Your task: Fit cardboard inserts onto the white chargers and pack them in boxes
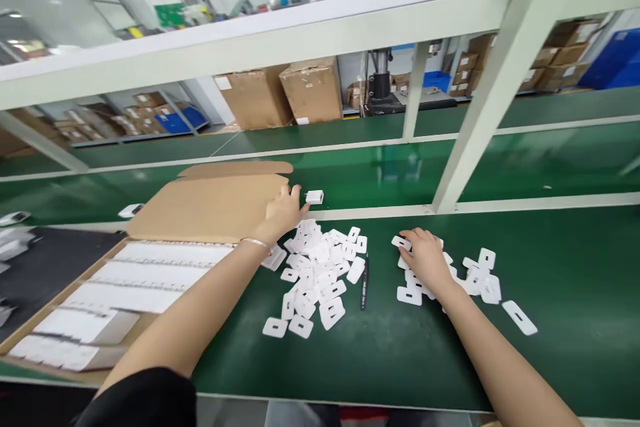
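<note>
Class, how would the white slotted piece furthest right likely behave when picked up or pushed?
The white slotted piece looks thin, so it is probably light. Lying flat on the green tabletop, it would likely slide rather than roll. Its straight, uncurled edges suggest it may hold its shape when lifted.

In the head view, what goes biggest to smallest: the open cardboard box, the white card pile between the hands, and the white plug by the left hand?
Largest: open cardboard box
Then: white card pile
Smallest: white plug

A slim, silvery bangle circles a person's left wrist; a black sleeve covers the same arm higher up.
</note>
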A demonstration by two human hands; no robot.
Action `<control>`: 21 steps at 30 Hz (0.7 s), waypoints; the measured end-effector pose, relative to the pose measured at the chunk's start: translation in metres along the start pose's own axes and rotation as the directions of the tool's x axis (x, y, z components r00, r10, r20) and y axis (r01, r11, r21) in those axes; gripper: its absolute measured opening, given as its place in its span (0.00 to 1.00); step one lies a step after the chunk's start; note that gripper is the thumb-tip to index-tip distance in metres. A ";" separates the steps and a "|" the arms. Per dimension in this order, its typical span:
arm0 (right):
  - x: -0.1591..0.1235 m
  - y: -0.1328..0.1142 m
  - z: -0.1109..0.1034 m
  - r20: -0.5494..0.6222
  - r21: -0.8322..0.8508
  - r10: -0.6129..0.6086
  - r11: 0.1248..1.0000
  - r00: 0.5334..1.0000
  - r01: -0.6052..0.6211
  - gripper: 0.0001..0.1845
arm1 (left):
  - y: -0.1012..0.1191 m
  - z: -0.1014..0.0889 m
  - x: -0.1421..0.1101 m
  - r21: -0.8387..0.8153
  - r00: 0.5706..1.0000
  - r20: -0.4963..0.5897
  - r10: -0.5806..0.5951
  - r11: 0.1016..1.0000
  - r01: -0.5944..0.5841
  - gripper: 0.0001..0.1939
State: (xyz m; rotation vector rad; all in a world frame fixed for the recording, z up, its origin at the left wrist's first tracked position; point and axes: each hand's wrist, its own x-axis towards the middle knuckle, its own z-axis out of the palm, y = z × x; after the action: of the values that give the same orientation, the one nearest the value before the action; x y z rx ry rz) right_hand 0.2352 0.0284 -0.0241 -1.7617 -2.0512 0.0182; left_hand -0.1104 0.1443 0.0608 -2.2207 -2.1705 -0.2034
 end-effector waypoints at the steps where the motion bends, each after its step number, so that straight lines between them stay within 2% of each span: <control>1: 0.000 -0.001 -0.002 0.015 -0.003 0.015 1.000 1.000 -0.015 0.16 | 0.013 0.011 0.015 0.001 0.999 0.038 -0.016 1.000 0.016 0.32; 4: -0.002 -0.003 -0.006 0.042 -0.016 0.044 0.999 0.998 -0.043 0.15 | 0.040 0.042 0.048 -0.036 0.995 0.101 0.021 0.999 -0.017 0.34; 8: -0.004 -0.006 -0.010 0.053 -0.052 0.031 0.998 0.998 -0.028 0.15 | 0.053 0.067 0.065 -0.142 0.968 0.148 0.201 0.973 -0.180 0.30; 12: -0.004 -0.009 -0.012 0.062 -0.105 0.047 0.994 0.997 -0.040 0.14 | 0.063 0.069 0.065 -0.267 0.944 0.115 0.310 0.925 -0.271 0.29; 15: -0.004 -0.012 -0.012 0.079 -0.119 0.060 0.992 0.995 -0.051 0.15 | 0.072 0.059 0.047 -0.398 0.934 0.055 0.353 0.866 -0.304 0.30; 17: -0.003 -0.013 -0.011 0.087 -0.103 0.069 0.993 0.994 -0.060 0.18 | 0.076 0.049 0.023 -0.598 0.917 0.010 0.398 0.738 -0.313 0.31; 19: -0.003 -0.015 -0.011 0.079 -0.056 0.060 0.997 0.995 -0.056 0.20 | 0.077 0.037 -0.011 -0.801 0.891 -0.028 0.452 0.523 -0.291 0.30; 21: -0.004 -0.018 -0.012 0.047 0.033 0.041 0.999 0.998 -0.042 0.21 | 0.076 0.024 -0.048 -0.900 0.863 -0.064 0.501 0.344 -0.266 0.27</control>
State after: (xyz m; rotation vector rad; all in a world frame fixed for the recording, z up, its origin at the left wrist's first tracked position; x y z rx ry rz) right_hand 0.2224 0.0175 -0.0095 -1.7987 -2.0336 0.1065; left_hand -0.0342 0.0972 0.0365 -3.3654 -1.6191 -1.4755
